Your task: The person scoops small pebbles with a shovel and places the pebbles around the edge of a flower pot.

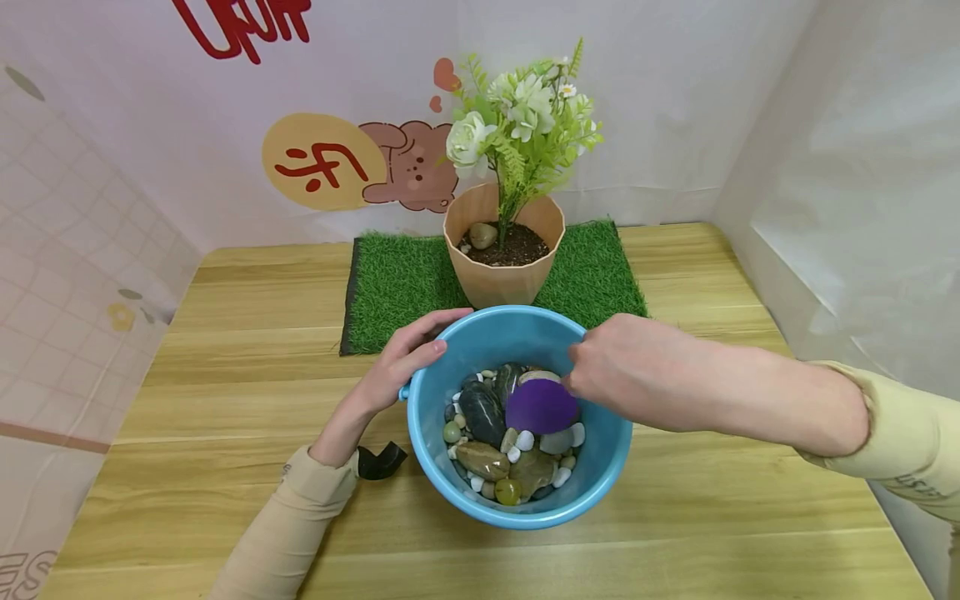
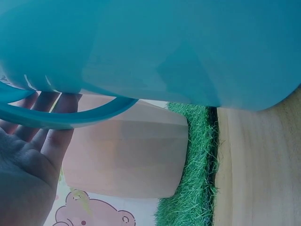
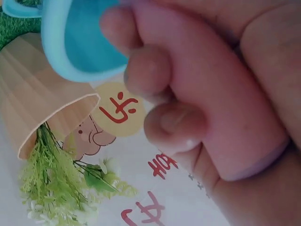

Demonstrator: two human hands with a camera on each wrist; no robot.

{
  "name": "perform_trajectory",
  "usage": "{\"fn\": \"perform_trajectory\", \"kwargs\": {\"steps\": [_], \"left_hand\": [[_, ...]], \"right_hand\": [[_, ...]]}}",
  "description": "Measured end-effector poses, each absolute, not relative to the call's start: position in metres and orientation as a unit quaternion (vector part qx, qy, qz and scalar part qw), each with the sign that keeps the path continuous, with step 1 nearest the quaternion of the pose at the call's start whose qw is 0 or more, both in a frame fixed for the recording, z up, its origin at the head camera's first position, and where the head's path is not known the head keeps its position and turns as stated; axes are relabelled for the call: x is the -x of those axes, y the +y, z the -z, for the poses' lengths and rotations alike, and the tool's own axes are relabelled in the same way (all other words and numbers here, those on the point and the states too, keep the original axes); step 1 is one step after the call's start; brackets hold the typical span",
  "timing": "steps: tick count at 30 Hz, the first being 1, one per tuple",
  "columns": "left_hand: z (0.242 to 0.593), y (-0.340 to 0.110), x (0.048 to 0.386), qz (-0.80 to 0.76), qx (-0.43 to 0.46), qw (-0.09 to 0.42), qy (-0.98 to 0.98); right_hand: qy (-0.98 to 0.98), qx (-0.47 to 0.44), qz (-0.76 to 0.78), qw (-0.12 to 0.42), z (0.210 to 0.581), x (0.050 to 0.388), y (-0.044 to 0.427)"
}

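Observation:
A light-blue bucket [image 1: 517, 521] stands on the table with stones [image 1: 480, 412] and pebbles of many colours inside. My left hand [image 1: 401, 354] holds its left rim, the thumb over the edge and the fingers against the outer wall. In the left wrist view those fingers [image 2: 60, 136] pass behind the bucket's handle [image 2: 89, 115]. My right hand [image 1: 637, 367], above the right rim, grips a small shovel by its thick pink handle [image 3: 202, 89]. The shovel's purple blade [image 1: 542, 406] reaches down among the stones; its tip is hard to make out.
Behind the bucket, a peach flowerpot [image 1: 498, 283] with white flowers, soil and a stone stands on a green turf mat [image 1: 408, 275]. A black bent piece [image 1: 381, 461] lies left of the bucket, by the left sleeve. Printed cloth walls border the wooden table [image 1: 247, 333].

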State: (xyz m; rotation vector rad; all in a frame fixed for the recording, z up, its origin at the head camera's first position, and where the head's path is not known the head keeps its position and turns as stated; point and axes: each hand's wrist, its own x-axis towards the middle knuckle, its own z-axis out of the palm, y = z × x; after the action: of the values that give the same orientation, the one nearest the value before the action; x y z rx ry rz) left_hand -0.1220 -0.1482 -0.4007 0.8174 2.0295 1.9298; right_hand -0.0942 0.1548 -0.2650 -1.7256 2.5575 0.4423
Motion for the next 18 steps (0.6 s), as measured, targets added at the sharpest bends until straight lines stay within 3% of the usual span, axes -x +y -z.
{"fn": "perform_trajectory", "kwargs": {"steps": [12,18], "left_hand": [[0.402,-0.148,0.123,-0.654,-0.277,0.112,0.695],[0.402,-0.148,0.123,-0.652,-0.279,0.11,0.696]], "right_hand": [[0.826,0.553,-0.007,0.107,0.28,0.096,0.152],[0.832,0.543,0.028,0.11,0.292,0.098,0.141]]}}
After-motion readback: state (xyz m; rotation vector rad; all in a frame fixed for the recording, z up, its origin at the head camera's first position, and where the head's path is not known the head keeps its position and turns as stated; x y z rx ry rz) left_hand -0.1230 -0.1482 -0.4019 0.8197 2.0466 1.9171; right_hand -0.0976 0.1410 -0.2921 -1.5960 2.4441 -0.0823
